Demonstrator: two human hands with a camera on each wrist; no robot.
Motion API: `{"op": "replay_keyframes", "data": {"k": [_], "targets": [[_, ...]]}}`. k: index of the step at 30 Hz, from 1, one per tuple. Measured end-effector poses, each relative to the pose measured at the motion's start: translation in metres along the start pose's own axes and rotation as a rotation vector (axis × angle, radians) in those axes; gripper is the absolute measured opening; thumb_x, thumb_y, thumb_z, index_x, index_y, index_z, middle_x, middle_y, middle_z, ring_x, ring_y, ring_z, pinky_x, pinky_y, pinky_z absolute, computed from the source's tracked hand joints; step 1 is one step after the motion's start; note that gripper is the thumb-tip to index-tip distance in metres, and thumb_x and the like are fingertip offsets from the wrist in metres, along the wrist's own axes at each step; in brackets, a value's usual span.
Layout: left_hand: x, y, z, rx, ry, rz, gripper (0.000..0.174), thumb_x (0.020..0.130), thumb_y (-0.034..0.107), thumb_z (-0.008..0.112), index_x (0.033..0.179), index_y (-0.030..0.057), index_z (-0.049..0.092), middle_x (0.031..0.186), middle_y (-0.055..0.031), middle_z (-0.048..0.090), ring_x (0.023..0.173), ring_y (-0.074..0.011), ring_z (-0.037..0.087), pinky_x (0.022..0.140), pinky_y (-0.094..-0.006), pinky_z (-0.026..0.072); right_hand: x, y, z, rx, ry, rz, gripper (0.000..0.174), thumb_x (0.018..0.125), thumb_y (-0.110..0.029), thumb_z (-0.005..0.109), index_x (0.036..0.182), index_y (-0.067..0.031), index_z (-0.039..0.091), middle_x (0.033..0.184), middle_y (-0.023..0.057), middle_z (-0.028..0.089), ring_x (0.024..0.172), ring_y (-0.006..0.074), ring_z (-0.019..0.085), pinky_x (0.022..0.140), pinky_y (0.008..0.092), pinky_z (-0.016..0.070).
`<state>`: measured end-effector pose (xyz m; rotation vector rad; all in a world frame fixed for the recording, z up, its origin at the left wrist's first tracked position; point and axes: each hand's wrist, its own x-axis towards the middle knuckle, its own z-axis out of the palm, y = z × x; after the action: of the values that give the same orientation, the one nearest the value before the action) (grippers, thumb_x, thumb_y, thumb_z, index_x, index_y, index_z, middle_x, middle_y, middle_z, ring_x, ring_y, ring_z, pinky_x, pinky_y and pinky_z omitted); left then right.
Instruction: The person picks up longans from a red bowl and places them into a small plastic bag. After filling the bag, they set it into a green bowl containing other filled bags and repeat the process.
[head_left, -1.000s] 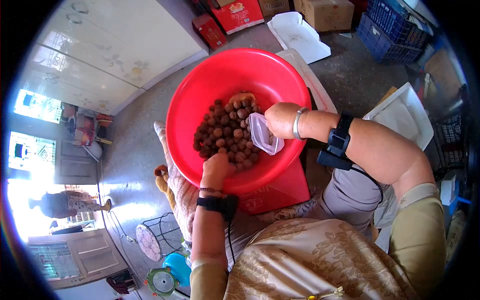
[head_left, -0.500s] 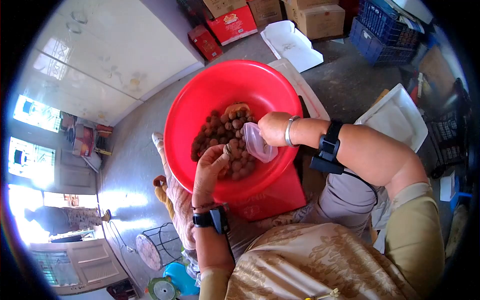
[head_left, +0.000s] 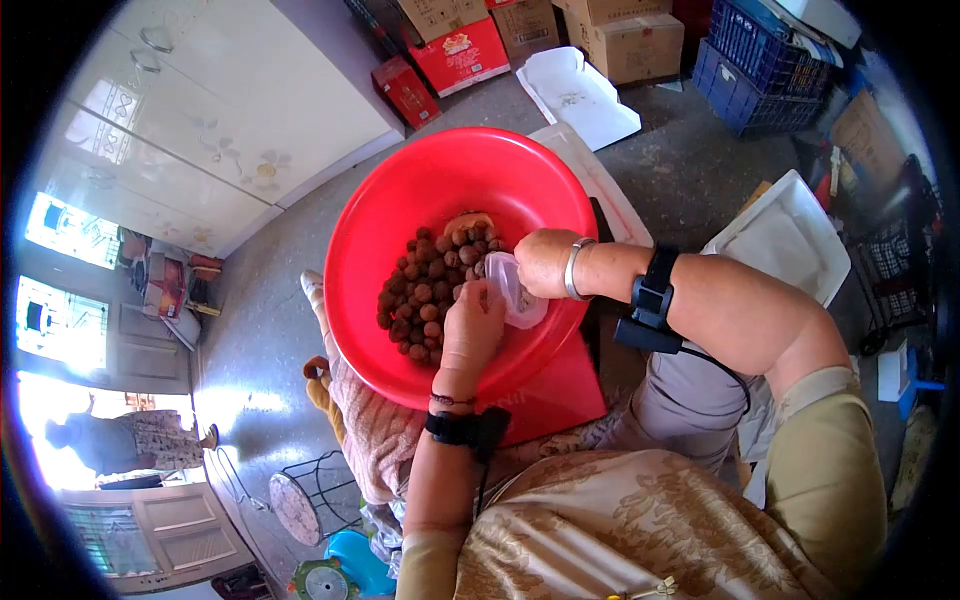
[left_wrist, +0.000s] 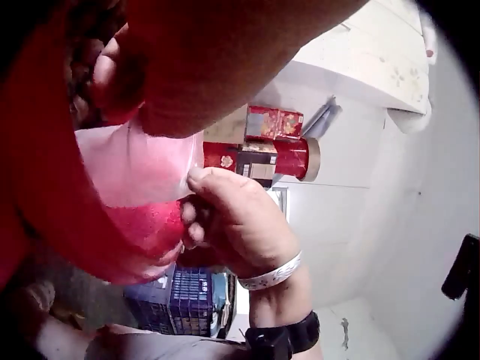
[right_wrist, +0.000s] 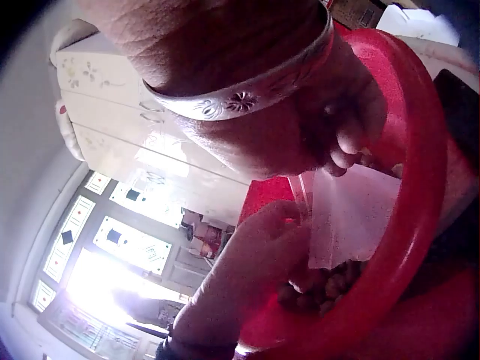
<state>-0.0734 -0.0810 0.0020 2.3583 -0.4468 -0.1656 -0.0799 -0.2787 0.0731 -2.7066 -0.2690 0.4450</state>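
Note:
A red basin (head_left: 370,210) holds many round brown nut-like balls (head_left: 415,290) and an orange-brown piece (head_left: 468,224). My right hand (head_left: 543,263) pinches the rim of a translucent plastic container (head_left: 522,305) over the basin's right side; the left wrist view shows thumb and fingers of this hand (left_wrist: 244,217) on the container's edge (left_wrist: 127,169). At the container's left side is my left hand (head_left: 473,330), fingers bent inward above the balls. In the right wrist view, the container (right_wrist: 349,214) partly covers the fingers of the left hand (right_wrist: 274,240), and whether they hold anything is hidden.
The basin rests on a red box (head_left: 560,390) in front of my lap. White trays (head_left: 580,95), cardboard boxes (head_left: 640,45) and blue crates (head_left: 750,90) stand beyond. A round stool (head_left: 296,508) is at the lower left, where another person (head_left: 120,440) stands farther off.
My left hand rose from the balls with a small round thing pinched, then moved right to the container. The right hand keeps its grip on the container. The basin sits slightly lower and farther left in view.

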Motion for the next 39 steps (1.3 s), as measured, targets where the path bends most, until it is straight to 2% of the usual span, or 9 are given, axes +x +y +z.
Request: {"op": "replay_keyframes", "data": {"k": [5, 14, 15, 19, 22, 26, 29, 31, 39], "targets": [[0.001, 0.018, -0.004, -0.079, 0.057, 0.027, 0.026, 0.094, 0.022, 0.063, 0.106, -0.0011, 0.066, 0.086, -0.0183, 0.069, 0.078, -0.0222, 0.067, 0.072, -0.0347, 0.0526, -0.009, -0.001, -0.008, 0.042, 0.086, 0.146, 0.026, 0.085, -0.022, 0.060, 0.088, -0.0003, 0.074, 0.089, 0.0255, 0.070, 0.088, 0.0407, 0.070, 0.079, 0.0466, 0.0550], [0.006, 0.025, -0.030, -0.394, 0.106, 0.004, 0.023, 0.095, 0.013, 0.065, 0.112, -0.0013, 0.071, 0.094, -0.0055, 0.073, 0.086, -0.0087, 0.062, 0.077, -0.0268, 0.0526, -0.011, -0.001, -0.030, 0.186, 0.140, 0.011, 0.031, 0.085, -0.026, 0.060, 0.086, 0.0018, 0.072, 0.087, 0.0271, 0.068, 0.086, 0.0414, 0.069, 0.081, 0.0491, 0.0531], [0.011, 0.018, -0.028, -0.277, 0.141, 0.079, 0.022, 0.093, 0.013, 0.062, 0.109, 0.0005, 0.071, 0.092, -0.0186, 0.073, 0.084, -0.0253, 0.072, 0.077, -0.0338, 0.0544, -0.010, 0.003, -0.028, 0.168, 0.113, -0.001, 0.032, 0.086, -0.027, 0.059, 0.087, 0.0022, 0.072, 0.087, 0.0276, 0.068, 0.087, 0.0417, 0.068, 0.082, 0.0485, 0.0528], [0.013, 0.003, -0.016, -0.138, 0.036, 0.075, 0.023, 0.092, 0.014, 0.061, 0.109, 0.0021, 0.071, 0.093, -0.0224, 0.071, 0.087, -0.0372, 0.070, 0.077, -0.0390, 0.0543, -0.003, 0.007, -0.008, 0.008, 0.032, 0.101, 0.034, 0.087, -0.029, 0.060, 0.089, 0.0029, 0.072, 0.090, 0.0276, 0.069, 0.088, 0.0427, 0.068, 0.083, 0.0482, 0.0530], [0.011, 0.003, -0.017, -0.099, 0.042, 0.063, 0.028, 0.094, 0.019, 0.064, 0.113, 0.0004, 0.070, 0.103, -0.0183, 0.073, 0.092, -0.0196, 0.071, 0.083, -0.0327, 0.0539, -0.003, 0.002, -0.007, -0.005, 0.008, 0.128, 0.032, 0.085, -0.026, 0.060, 0.089, 0.0027, 0.073, 0.090, 0.0274, 0.069, 0.088, 0.0428, 0.068, 0.083, 0.0481, 0.0533], [0.010, 0.007, -0.022, -0.142, 0.089, 0.104, 0.027, 0.094, 0.019, 0.065, 0.113, 0.0008, 0.071, 0.101, -0.0159, 0.074, 0.091, -0.0184, 0.070, 0.083, -0.0314, 0.0536, -0.005, -0.009, -0.018, -0.016, -0.083, 0.137, 0.028, 0.081, -0.014, 0.059, 0.098, 0.0029, 0.074, 0.102, 0.0295, 0.069, 0.097, 0.0406, 0.069, 0.085, 0.0467, 0.0545], [0.010, 0.006, -0.027, -0.360, 0.037, 0.013, 0.026, 0.093, 0.018, 0.062, 0.111, 0.0003, 0.070, 0.099, -0.0210, 0.071, 0.089, -0.0309, 0.070, 0.080, -0.0355, 0.0538, -0.004, -0.011, -0.020, 0.040, -0.059, 0.181, 0.027, 0.080, -0.013, 0.059, 0.096, 0.0033, 0.074, 0.101, 0.0293, 0.069, 0.097, 0.0408, 0.069, 0.085, 0.0465, 0.0544], [0.011, -0.003, -0.036, -0.394, 0.012, -0.037, 0.025, 0.097, 0.020, 0.063, 0.110, 0.0006, 0.071, 0.096, -0.0089, 0.072, 0.089, -0.0158, 0.065, 0.081, -0.0298, 0.0526, -0.004, -0.011, -0.020, 0.035, -0.035, 0.181, 0.027, 0.080, -0.013, 0.059, 0.095, 0.0039, 0.074, 0.101, 0.0293, 0.069, 0.097, 0.0414, 0.069, 0.085, 0.0465, 0.0543], [0.016, -0.085, -0.036, 0.319, -0.260, 0.107, 0.025, 0.088, 0.020, 0.068, 0.105, 0.0019, 0.071, 0.102, -0.0174, 0.072, 0.096, -0.0358, 0.068, 0.085, -0.0422, 0.0531, 0.000, -0.006, -0.013, 0.019, -0.049, 0.130, 0.028, 0.078, -0.013, 0.061, 0.095, 0.0046, 0.074, 0.098, 0.0302, 0.069, 0.095, 0.0423, 0.069, 0.084, 0.0474, 0.0540]]}}
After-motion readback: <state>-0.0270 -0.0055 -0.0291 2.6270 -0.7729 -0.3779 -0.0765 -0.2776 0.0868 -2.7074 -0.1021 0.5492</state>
